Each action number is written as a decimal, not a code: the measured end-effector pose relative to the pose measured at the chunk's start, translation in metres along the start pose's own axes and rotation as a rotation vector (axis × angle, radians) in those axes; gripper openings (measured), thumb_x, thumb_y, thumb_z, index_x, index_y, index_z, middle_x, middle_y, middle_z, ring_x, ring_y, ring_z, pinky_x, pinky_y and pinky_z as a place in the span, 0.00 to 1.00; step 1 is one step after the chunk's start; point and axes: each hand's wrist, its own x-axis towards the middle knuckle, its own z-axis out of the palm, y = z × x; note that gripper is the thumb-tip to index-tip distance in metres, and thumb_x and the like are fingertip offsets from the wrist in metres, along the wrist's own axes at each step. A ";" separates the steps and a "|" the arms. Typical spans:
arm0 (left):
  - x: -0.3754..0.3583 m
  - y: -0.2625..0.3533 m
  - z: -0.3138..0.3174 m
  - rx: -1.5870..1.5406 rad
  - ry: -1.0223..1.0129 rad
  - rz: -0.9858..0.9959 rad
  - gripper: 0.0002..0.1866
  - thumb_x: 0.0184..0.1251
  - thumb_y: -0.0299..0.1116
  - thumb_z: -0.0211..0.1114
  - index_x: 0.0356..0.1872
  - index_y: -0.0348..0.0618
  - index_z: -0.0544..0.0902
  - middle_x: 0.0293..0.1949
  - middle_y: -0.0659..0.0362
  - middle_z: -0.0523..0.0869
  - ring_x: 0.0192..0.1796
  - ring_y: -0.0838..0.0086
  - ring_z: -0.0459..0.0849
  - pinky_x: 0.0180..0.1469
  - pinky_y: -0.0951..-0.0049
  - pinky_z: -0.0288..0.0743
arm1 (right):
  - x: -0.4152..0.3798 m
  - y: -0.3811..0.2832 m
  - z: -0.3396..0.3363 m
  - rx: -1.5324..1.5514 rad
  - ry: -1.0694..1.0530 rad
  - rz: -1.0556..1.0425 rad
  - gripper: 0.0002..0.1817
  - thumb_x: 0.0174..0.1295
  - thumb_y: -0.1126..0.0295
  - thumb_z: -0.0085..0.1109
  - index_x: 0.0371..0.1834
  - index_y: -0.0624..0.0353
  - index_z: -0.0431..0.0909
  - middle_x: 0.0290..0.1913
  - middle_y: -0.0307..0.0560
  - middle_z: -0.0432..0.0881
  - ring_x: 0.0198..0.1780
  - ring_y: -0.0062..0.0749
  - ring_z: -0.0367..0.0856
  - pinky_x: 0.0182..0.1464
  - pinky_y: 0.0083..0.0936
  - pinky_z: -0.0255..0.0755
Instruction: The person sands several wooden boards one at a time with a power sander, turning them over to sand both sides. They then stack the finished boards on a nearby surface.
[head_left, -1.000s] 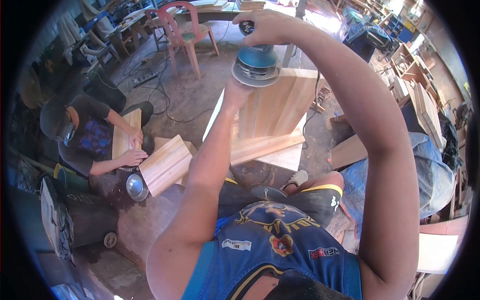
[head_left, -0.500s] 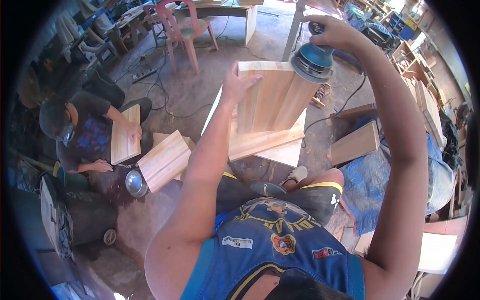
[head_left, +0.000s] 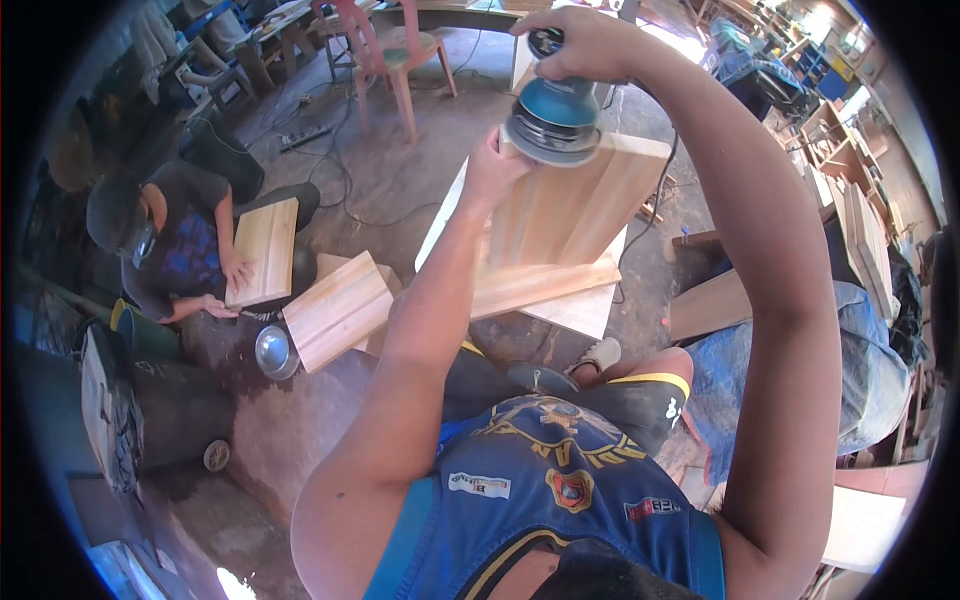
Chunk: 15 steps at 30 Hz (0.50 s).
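Note:
My right hand [head_left: 580, 42] is wrapped round the top of a teal and black orbital sander [head_left: 556, 112]. The sander's round pad rests at the top edge of a laminated wooden board [head_left: 575, 205], near its left corner. This board stands on edge on top of another wooden board [head_left: 545, 287] lying flat. With my left hand [head_left: 492, 172] I grip the upright board at its upper left corner, close beside the sander; the sander partly hides the fingertips. A power cord runs down on the right, behind my right arm.
On the left a co-worker [head_left: 170, 225] sits low, hands at another board [head_left: 265, 250]. Between us lie a laminated board [head_left: 338, 310] and a metal bowl [head_left: 277, 352]. A red plastic chair [head_left: 395, 60] stands ahead. Blue tarpaulin [head_left: 745, 375] and wood pieces lie to the right.
The sander has moved left along the board's top edge, from the right corner to near my left hand. The co-worker's lower hand now shows a dark brush-like tool.

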 end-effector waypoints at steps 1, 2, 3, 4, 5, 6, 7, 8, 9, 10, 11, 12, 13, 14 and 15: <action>0.000 -0.003 0.001 0.025 0.020 0.072 0.27 0.53 0.32 0.83 0.53 0.39 0.81 0.45 0.59 0.89 0.48 0.76 0.85 0.54 0.70 0.79 | 0.004 -0.010 -0.004 -0.021 -0.033 -0.065 0.35 0.51 0.59 0.68 0.67 0.51 0.78 0.57 0.57 0.84 0.57 0.47 0.84 0.62 0.37 0.77; 0.003 -0.003 0.000 0.049 0.044 0.153 0.27 0.52 0.30 0.82 0.54 0.39 0.81 0.46 0.59 0.89 0.49 0.74 0.85 0.56 0.70 0.78 | 0.010 -0.020 -0.008 -0.050 -0.060 -0.135 0.35 0.52 0.59 0.68 0.66 0.59 0.77 0.57 0.60 0.84 0.58 0.49 0.84 0.62 0.37 0.76; 0.005 0.000 -0.001 0.045 0.054 0.163 0.27 0.52 0.30 0.82 0.54 0.39 0.81 0.46 0.59 0.89 0.49 0.74 0.85 0.56 0.70 0.78 | 0.014 -0.030 -0.007 -0.097 -0.064 -0.114 0.37 0.52 0.59 0.67 0.69 0.57 0.77 0.61 0.59 0.83 0.61 0.51 0.82 0.65 0.37 0.75; 0.005 0.003 -0.001 0.020 0.047 0.181 0.27 0.52 0.29 0.82 0.55 0.39 0.82 0.46 0.59 0.90 0.51 0.74 0.85 0.57 0.70 0.78 | 0.016 -0.036 -0.014 -0.108 -0.063 -0.121 0.37 0.52 0.59 0.67 0.69 0.57 0.77 0.61 0.59 0.83 0.61 0.51 0.82 0.65 0.37 0.75; -0.001 0.004 0.001 -0.007 0.037 0.182 0.27 0.52 0.28 0.81 0.55 0.39 0.82 0.47 0.60 0.90 0.52 0.73 0.85 0.58 0.70 0.77 | 0.015 -0.042 -0.020 -0.093 -0.110 -0.130 0.37 0.52 0.59 0.67 0.69 0.57 0.77 0.61 0.60 0.83 0.62 0.51 0.82 0.65 0.37 0.75; -0.005 0.003 0.002 -0.014 0.041 0.172 0.27 0.52 0.28 0.81 0.55 0.39 0.82 0.47 0.60 0.90 0.52 0.73 0.85 0.58 0.70 0.77 | 0.013 -0.046 -0.022 -0.075 -0.160 -0.136 0.37 0.52 0.59 0.67 0.69 0.57 0.77 0.61 0.61 0.83 0.62 0.50 0.82 0.65 0.37 0.74; -0.004 0.005 0.001 -0.029 0.045 0.111 0.26 0.51 0.29 0.82 0.53 0.38 0.83 0.46 0.59 0.90 0.49 0.75 0.86 0.55 0.71 0.78 | 0.013 -0.047 -0.022 -0.123 -0.146 -0.141 0.37 0.53 0.58 0.67 0.70 0.55 0.76 0.63 0.60 0.82 0.64 0.49 0.81 0.67 0.37 0.73; -0.001 0.007 0.001 -0.044 0.050 0.053 0.26 0.49 0.29 0.83 0.51 0.38 0.84 0.45 0.59 0.91 0.46 0.76 0.87 0.52 0.72 0.79 | 0.016 -0.036 -0.018 -0.131 -0.146 -0.145 0.37 0.53 0.58 0.67 0.70 0.55 0.76 0.63 0.60 0.82 0.64 0.49 0.81 0.67 0.37 0.73; 0.002 0.005 0.001 -0.049 0.054 0.054 0.26 0.49 0.29 0.83 0.51 0.38 0.84 0.45 0.59 0.91 0.46 0.76 0.87 0.52 0.72 0.79 | 0.018 -0.019 -0.006 -0.121 -0.065 -0.145 0.36 0.51 0.58 0.67 0.68 0.49 0.78 0.61 0.57 0.83 0.60 0.47 0.82 0.65 0.38 0.75; 0.005 0.002 0.002 -0.065 0.044 0.026 0.25 0.50 0.30 0.83 0.50 0.38 0.84 0.43 0.59 0.91 0.45 0.77 0.87 0.51 0.72 0.79 | 0.015 -0.018 -0.003 -0.108 0.011 -0.143 0.35 0.49 0.58 0.68 0.67 0.42 0.80 0.58 0.54 0.84 0.56 0.45 0.84 0.62 0.38 0.78; 0.006 -0.003 0.003 -0.080 0.033 -0.005 0.24 0.51 0.31 0.82 0.49 0.39 0.84 0.42 0.59 0.91 0.44 0.77 0.86 0.50 0.72 0.79 | 0.011 -0.013 -0.010 -0.161 -0.073 -0.054 0.36 0.49 0.57 0.68 0.68 0.40 0.80 0.59 0.54 0.83 0.56 0.46 0.84 0.63 0.38 0.78; 0.005 -0.005 0.003 -0.084 0.035 -0.012 0.24 0.51 0.31 0.82 0.49 0.39 0.84 0.42 0.59 0.91 0.44 0.77 0.86 0.50 0.72 0.79 | 0.006 -0.005 -0.008 -0.160 -0.081 -0.053 0.36 0.49 0.57 0.68 0.68 0.40 0.80 0.59 0.54 0.83 0.56 0.46 0.84 0.63 0.38 0.78; 0.004 -0.005 0.003 -0.108 0.026 -0.007 0.23 0.52 0.31 0.82 0.48 0.39 0.84 0.42 0.59 0.91 0.43 0.78 0.85 0.50 0.72 0.79 | 0.000 0.003 -0.007 -0.184 -0.038 -0.035 0.36 0.49 0.58 0.69 0.68 0.40 0.79 0.58 0.54 0.83 0.56 0.46 0.84 0.62 0.38 0.78; 0.005 -0.004 0.003 -0.130 0.015 0.001 0.22 0.52 0.32 0.82 0.48 0.39 0.84 0.42 0.60 0.90 0.43 0.78 0.85 0.49 0.72 0.78 | -0.003 0.011 -0.006 -0.209 0.011 -0.016 0.36 0.49 0.59 0.69 0.68 0.40 0.79 0.57 0.54 0.84 0.56 0.45 0.84 0.62 0.38 0.78; 0.006 -0.002 0.002 -0.131 0.013 0.000 0.22 0.52 0.32 0.82 0.48 0.39 0.84 0.42 0.60 0.90 0.43 0.78 0.85 0.49 0.72 0.78 | -0.003 0.009 -0.006 -0.209 0.010 -0.013 0.36 0.49 0.59 0.69 0.68 0.40 0.79 0.57 0.54 0.84 0.56 0.45 0.84 0.62 0.38 0.78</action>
